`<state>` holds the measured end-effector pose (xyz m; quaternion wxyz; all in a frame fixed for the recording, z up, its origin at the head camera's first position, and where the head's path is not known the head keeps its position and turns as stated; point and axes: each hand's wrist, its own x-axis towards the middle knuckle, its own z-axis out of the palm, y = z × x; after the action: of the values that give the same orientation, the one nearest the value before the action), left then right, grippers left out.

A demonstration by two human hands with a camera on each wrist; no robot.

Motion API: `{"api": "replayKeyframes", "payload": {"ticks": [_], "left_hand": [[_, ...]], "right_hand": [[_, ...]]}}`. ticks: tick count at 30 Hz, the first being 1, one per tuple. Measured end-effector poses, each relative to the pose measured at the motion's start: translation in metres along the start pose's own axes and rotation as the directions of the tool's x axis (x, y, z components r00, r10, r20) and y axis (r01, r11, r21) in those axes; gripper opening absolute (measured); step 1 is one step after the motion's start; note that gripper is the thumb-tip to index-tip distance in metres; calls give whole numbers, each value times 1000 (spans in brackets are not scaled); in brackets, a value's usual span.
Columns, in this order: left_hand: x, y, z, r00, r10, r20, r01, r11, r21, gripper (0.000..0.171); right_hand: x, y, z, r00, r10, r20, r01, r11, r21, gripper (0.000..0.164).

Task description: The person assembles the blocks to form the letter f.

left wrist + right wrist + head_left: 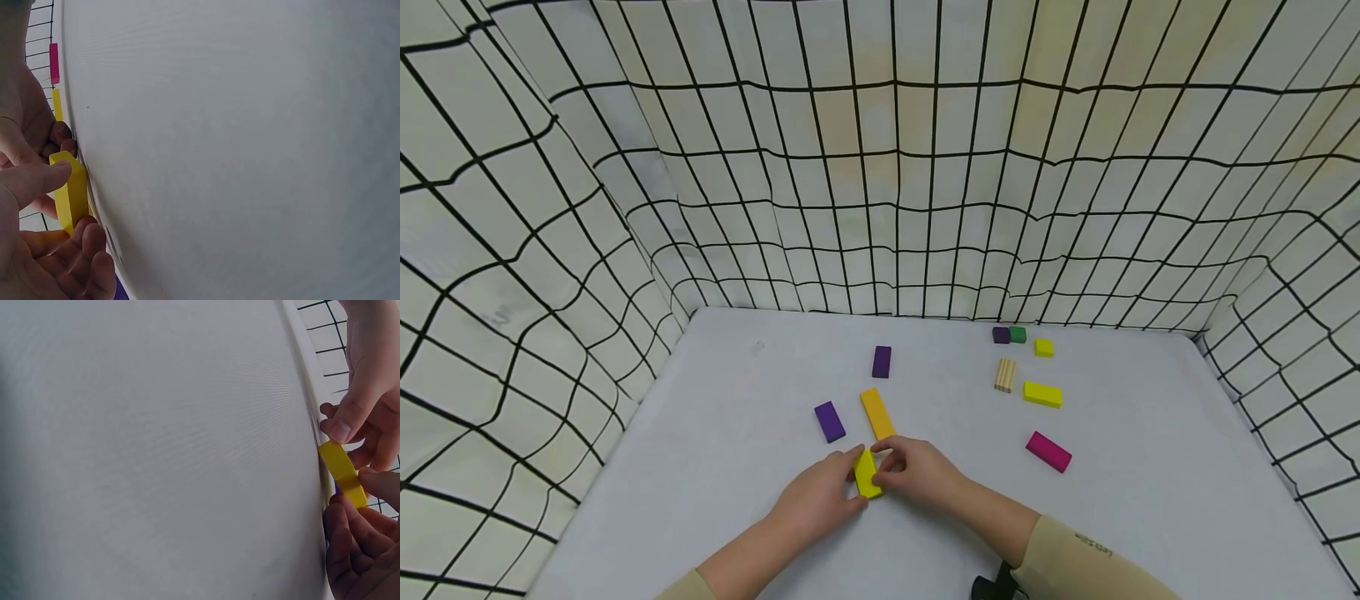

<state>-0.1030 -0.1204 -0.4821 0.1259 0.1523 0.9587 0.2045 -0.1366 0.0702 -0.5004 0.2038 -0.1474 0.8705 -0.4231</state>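
A yellow block (867,473) lies between the two hands near the front middle of the table. My left hand (820,497) grips it from the left, with the thumb at its near end and fingers at its far end. From the right, my right hand (922,472) pinches the same block, thumb and fingers bent against its side. In the left wrist view, the left thumb presses on the face of the block (72,194). An orange block (877,413) lies just beyond the hands, and a purple block (830,422) sits to their upper left.
Another dark purple block (882,362) lies farther back. On the right are a magenta block (1048,451), a yellow block (1042,394), a striped wooden piece (1005,375), and small yellow (1043,347), green (1017,334) and dark purple (1001,335) cubes. Black netting (895,204) surrounds the table.
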Motion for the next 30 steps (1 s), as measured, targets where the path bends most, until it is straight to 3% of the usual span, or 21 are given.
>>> {"api": "replayKeyframes", "payload": {"ticks": [15, 21, 30], "left_hand": [[6, 14, -1, 994, 105, -30, -103, 993, 49, 70], [11, 25, 1, 987, 162, -5, -162, 985, 66, 70], [24, 46, 15, 974, 212, 86, -219, 972, 85, 70]], "right_hand": [[-11, 9, -17, 999, 36, -29, -33, 995, 94, 35], [-22, 17, -27, 998, 51, -25, -48, 992, 116, 36], [-45, 34, -40, 996, 90, -19, -88, 991, 97, 39]]}}
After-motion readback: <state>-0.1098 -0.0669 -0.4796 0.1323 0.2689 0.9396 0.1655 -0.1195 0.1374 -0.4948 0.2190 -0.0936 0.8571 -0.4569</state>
